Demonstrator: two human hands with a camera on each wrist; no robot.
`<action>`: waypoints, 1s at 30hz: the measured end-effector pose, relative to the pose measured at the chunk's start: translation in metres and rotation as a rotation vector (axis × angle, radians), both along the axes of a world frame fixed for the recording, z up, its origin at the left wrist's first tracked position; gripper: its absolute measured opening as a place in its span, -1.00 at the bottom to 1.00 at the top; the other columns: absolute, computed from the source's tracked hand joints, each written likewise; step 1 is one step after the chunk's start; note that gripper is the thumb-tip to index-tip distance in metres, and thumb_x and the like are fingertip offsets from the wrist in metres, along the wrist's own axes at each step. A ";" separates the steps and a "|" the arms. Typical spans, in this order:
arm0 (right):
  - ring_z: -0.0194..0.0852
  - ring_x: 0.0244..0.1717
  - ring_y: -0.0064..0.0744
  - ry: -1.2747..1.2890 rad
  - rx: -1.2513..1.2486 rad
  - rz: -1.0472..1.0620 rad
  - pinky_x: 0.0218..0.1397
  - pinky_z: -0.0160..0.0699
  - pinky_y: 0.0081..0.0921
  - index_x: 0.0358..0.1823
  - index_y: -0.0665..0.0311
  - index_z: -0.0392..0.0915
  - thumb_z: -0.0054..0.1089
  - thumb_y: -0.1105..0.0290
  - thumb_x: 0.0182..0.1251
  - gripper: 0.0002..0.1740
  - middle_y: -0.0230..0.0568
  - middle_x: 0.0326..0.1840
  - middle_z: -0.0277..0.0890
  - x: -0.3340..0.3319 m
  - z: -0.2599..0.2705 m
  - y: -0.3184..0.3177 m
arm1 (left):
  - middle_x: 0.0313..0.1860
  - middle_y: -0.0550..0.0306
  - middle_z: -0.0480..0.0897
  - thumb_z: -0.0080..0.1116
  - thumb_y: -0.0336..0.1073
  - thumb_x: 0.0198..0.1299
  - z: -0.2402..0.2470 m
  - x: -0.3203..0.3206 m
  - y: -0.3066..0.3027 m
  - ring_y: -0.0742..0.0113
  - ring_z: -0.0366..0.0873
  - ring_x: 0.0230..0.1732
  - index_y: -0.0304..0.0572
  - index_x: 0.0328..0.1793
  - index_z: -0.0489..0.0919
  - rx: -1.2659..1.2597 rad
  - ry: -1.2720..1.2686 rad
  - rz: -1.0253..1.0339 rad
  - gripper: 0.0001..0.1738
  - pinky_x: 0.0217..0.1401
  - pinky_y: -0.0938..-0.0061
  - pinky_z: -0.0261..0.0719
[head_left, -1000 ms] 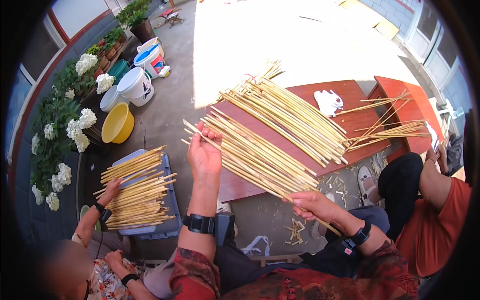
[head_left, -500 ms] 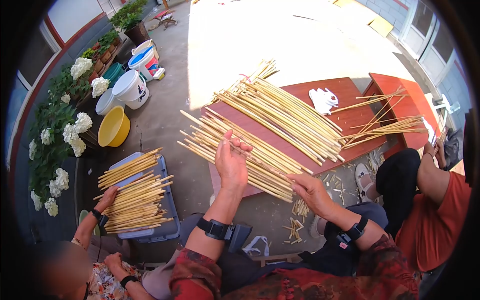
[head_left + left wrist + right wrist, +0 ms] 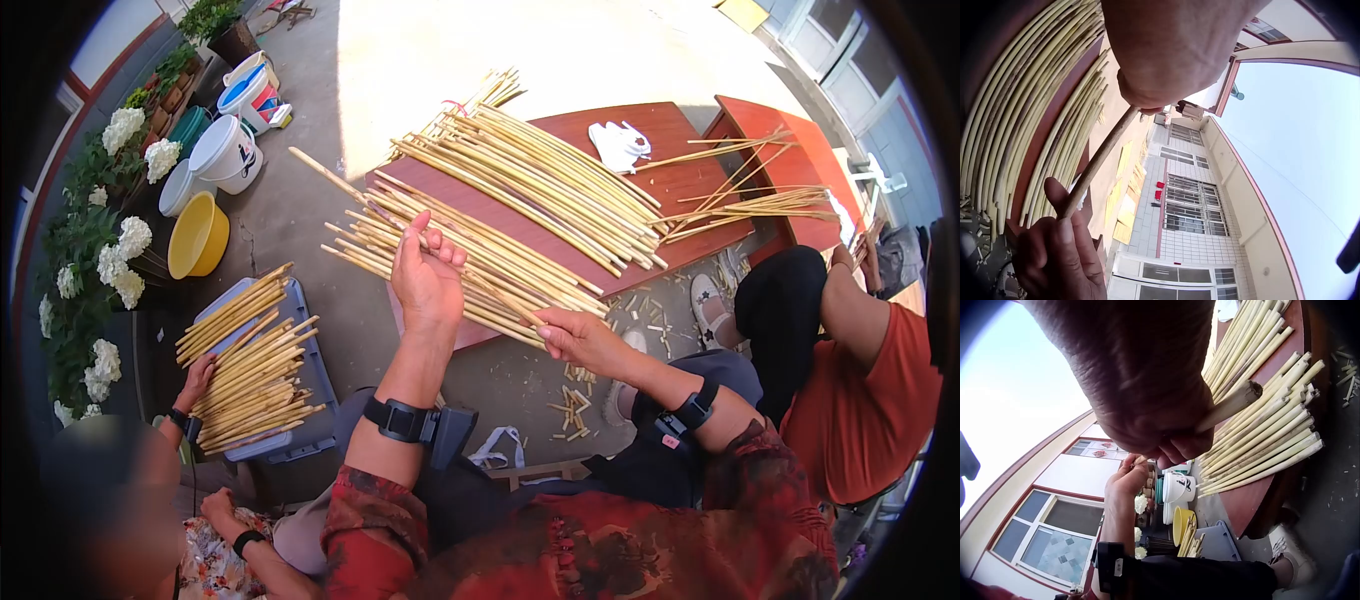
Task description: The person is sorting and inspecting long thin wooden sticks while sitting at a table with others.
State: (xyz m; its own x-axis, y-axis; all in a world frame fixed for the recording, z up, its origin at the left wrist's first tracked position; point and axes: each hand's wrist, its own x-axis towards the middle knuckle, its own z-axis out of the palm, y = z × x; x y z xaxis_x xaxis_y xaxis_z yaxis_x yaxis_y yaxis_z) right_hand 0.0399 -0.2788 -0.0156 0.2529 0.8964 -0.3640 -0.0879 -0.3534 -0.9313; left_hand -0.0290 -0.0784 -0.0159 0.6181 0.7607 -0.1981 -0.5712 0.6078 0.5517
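A long thin stick (image 3: 325, 174) slants across both hands, above a row of similar sticks (image 3: 480, 228) on the red-brown table (image 3: 688, 125). My left hand (image 3: 430, 280) is palm up with its fingers curled at the stick; a long part reaches past it to the upper left. With thumb and fingers, my right hand (image 3: 585, 342) pinches the stick near its lower end. In the left wrist view the stick (image 3: 1100, 156) runs between my left hand (image 3: 1166, 56) and right hand (image 3: 1063, 259). The cut end (image 3: 1249, 392) sticks out of my right hand (image 3: 1141, 387) in the right wrist view.
A second row of sticks (image 3: 540, 190) and a white cloth-like item (image 3: 618, 146) lie farther back. At left, another person's hand (image 3: 198, 378) touches sticks on a blue-grey bin (image 3: 312, 392). A person in orange (image 3: 870, 410) sits at right. Short cut pieces (image 3: 572, 412) litter the floor.
A second ago the stick extended well past my right hand toward me; now its long part lies beyond my left hand. My right hand has moved to its near end. The view has shifted.
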 end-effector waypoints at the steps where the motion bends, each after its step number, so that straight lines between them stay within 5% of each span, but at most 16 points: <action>1: 0.08 -0.56 -0.73 0.026 0.008 0.007 -0.53 0.15 -0.75 0.08 0.22 0.33 -0.16 0.32 0.34 -0.68 -0.52 -0.60 0.15 0.001 0.002 0.001 | -0.49 0.23 0.25 -0.34 -0.31 0.29 0.001 0.001 0.001 0.45 0.18 -0.51 -0.36 0.02 0.27 0.001 -0.010 -0.004 -0.70 -0.42 0.46 0.25; 5: 0.10 -0.55 -0.70 0.011 -0.017 -0.031 -0.51 0.18 -0.73 0.13 0.24 0.31 -0.13 0.32 0.33 -0.64 -0.50 -0.59 0.17 -0.002 -0.006 -0.009 | -0.49 0.20 0.26 -0.34 -0.33 0.27 0.000 -0.004 0.005 0.42 0.18 -0.52 -0.38 0.03 0.25 0.058 0.002 0.011 -0.70 -0.44 0.42 0.27; 10: 0.20 -0.50 -0.63 -0.386 0.058 -0.035 -0.41 0.30 -0.65 0.08 0.32 0.34 -0.05 0.40 0.27 -0.65 -0.37 -0.54 0.30 0.010 -0.013 -0.027 | -0.47 0.16 0.30 -0.36 -0.35 0.26 -0.004 -0.008 0.015 0.36 0.28 -0.46 -0.43 0.02 0.25 0.075 -0.001 0.028 -0.69 -0.35 0.34 0.39; 14: 0.46 -0.20 -0.38 -0.466 -0.001 -0.080 -0.12 0.38 -0.56 -0.02 0.31 0.42 0.04 0.45 0.19 -0.70 -0.10 -0.16 0.50 0.017 -0.010 -0.042 | -0.45 0.15 0.33 -0.37 -0.37 0.25 -0.001 -0.012 0.037 0.35 0.31 -0.44 -0.45 0.00 0.26 0.068 0.017 0.163 -0.70 -0.34 0.34 0.42; 30: 0.47 -0.13 -0.27 -0.607 0.054 -0.052 -0.08 0.37 -0.54 -0.04 0.30 0.43 0.06 0.50 0.16 -0.70 -0.07 -0.14 0.48 0.023 -0.009 -0.058 | -0.43 0.15 0.30 -0.38 -0.35 0.28 0.010 -0.025 0.056 0.36 0.26 -0.43 -0.42 0.06 0.24 0.131 -0.096 0.211 -0.68 -0.31 0.38 0.35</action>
State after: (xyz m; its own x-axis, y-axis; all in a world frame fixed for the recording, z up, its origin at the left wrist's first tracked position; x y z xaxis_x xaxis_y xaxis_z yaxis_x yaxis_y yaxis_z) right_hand 0.0633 -0.3363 -0.0247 0.4445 0.8906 -0.0960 0.4484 -0.3140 -0.8369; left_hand -0.0542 -0.0223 -0.0061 0.4542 0.8901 -0.0377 -0.7313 0.3967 0.5549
